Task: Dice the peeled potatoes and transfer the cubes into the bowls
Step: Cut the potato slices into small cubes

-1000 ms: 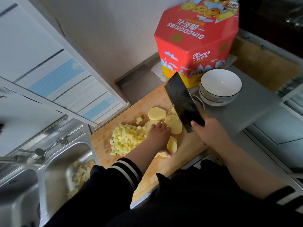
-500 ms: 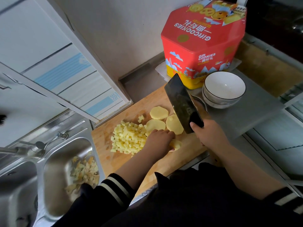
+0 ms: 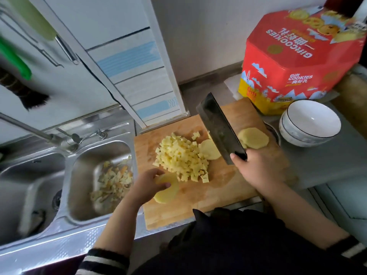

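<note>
A heap of small yellow potato cubes (image 3: 181,155) lies mid-board on the wooden cutting board (image 3: 224,192). My left hand (image 3: 149,185) grips a stack of round potato slices (image 3: 167,188) at the board's near left, just in front of the heap. My right hand (image 3: 256,169) holds the handle of a dark cleaver (image 3: 219,127), its blade raised and tilted over the board. More slices lie beside the blade, one (image 3: 210,149) left of it and one (image 3: 253,138) right of it. Stacked white bowls (image 3: 309,124) stand empty to the right of the board.
A red cookie tin (image 3: 301,62) stands behind the board and bowls. A steel sink (image 3: 99,175) at the left holds potato peelings, with a tap (image 3: 35,132) above it. A grey counter (image 3: 321,163) runs to the right. Utensils hang on the wall at far left.
My left hand has carried potato slices from the board's middle to its near left, in front of the cube heap. The cleaver stays raised in my right hand. The camera has swung left.
</note>
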Motion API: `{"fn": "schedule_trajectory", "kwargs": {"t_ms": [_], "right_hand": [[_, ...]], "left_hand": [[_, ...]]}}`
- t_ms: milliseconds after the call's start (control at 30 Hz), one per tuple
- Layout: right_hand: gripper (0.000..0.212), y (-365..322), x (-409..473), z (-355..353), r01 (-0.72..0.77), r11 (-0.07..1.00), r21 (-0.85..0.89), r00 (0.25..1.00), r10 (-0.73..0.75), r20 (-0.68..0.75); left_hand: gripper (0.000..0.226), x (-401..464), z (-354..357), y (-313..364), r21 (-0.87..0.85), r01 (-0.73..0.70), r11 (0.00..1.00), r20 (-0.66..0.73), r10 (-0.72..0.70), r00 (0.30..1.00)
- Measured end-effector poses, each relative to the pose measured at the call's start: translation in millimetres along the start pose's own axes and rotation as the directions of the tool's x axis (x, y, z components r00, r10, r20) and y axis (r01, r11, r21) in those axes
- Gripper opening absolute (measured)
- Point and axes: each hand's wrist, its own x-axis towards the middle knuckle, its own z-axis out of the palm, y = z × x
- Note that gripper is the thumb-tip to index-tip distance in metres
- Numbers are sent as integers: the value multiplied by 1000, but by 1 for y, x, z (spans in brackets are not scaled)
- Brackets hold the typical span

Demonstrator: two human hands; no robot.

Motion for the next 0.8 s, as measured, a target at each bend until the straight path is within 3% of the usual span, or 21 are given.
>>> {"fn": "schedule_trajectory", "kwargs": {"t_ms": [100, 200, 300, 467, 633, 800], "right_hand": [[36, -9, 0, 11, 7, 1000, -12, 996, -6, 88], [36, -12, -1, 21, 55, 998, -31, 993, -51, 103], [36, -16, -4, 23, 96, 992, -82, 989, -86, 119], [36, -20, -7, 23, 123, 986, -115, 987, -109, 117], [36, -22, -11, 22, 151, 979, -138, 981, -130, 146], [35, -26, -16, 22, 169, 976, -137, 972, -142, 185]], "left_hand": [[48, 4, 18, -30, 16, 116, 993, 50, -117, 992], [55, 7, 30, -40, 19, 186, 982, -14, -185, 983], [62, 3, 40, -42, 47, 165, 985, -132, -158, 979], [107, -8, 59, -44, 207, 89, 974, -51, -80, 996], [92, -8, 66, -50, 222, 86, 971, -198, -42, 979], [89, -5, 60, -58, 250, 43, 967, -184, 4, 983]]}}
